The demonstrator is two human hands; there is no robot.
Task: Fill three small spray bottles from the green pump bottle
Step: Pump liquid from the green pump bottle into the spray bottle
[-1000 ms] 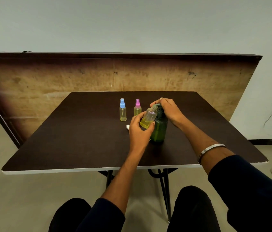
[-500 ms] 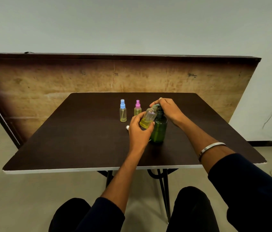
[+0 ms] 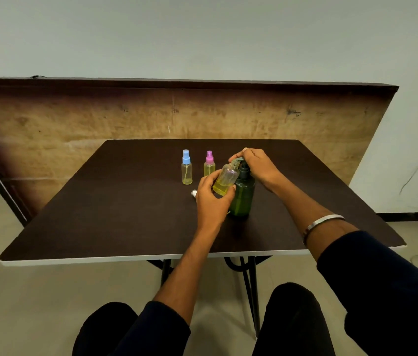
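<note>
Green pump bottle [image 3: 241,199]: dark translucent green, upright on the table [image 3: 100,222] near its centre, pump head covered by the right hand [image 3: 259,165]. Uncapped spray bottle [image 3: 225,179]: clear, yellow liquid filling roughly its lower third, tilted with its open neck at the pump spout, gripped by the left hand [image 3: 211,201]. Blue-capped spray bottle [image 3: 186,167] and pink-capped spray bottle [image 3: 209,164]: both upright, capped, holding yellow liquid, side by side but apart, toward the table's far edge, blue one on the left.
</note>
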